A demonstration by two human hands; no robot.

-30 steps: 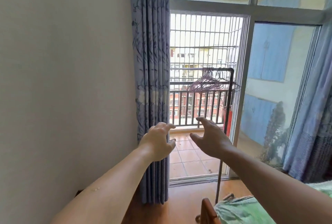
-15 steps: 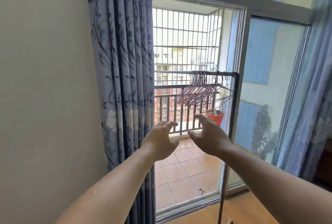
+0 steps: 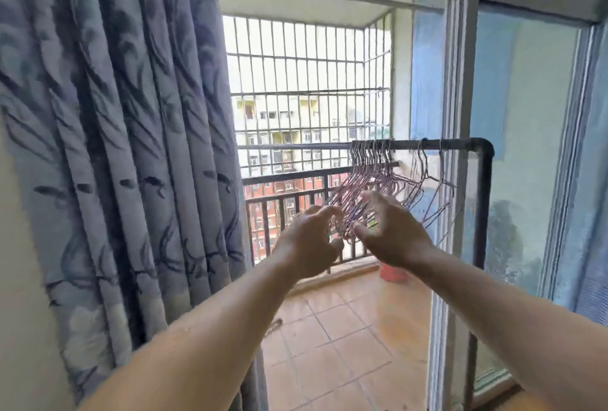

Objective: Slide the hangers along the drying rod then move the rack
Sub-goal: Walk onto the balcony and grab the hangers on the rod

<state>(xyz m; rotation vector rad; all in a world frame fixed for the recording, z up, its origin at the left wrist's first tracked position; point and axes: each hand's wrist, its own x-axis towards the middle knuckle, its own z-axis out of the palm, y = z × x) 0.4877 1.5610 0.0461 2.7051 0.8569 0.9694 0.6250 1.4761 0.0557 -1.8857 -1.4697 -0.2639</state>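
Note:
A black drying rack (image 3: 483,206) stands in the open balcony doorway, its horizontal rod (image 3: 454,144) at about chest height. Several pink wire hangers (image 3: 371,177) hang bunched together on the rod, with two or three more (image 3: 427,186) spread toward the rack's right corner. My left hand (image 3: 307,242) and my right hand (image 3: 390,234) are both raised in front of the lower ends of the hangers, fingers apart and curled, holding nothing. Whether the fingertips touch the hangers I cannot tell.
A blue-grey patterned curtain (image 3: 131,147) hangs close on the left. The sliding glass door and its frame (image 3: 457,114) stand just right of the rack. The balcony has an orange tiled floor (image 3: 329,338), a dark railing (image 3: 283,200) and a red pot (image 3: 393,274).
I have come closer to the doorway. Both hands have risen from below the hangers to their lower ends, and the rack now looks larger and nearer.

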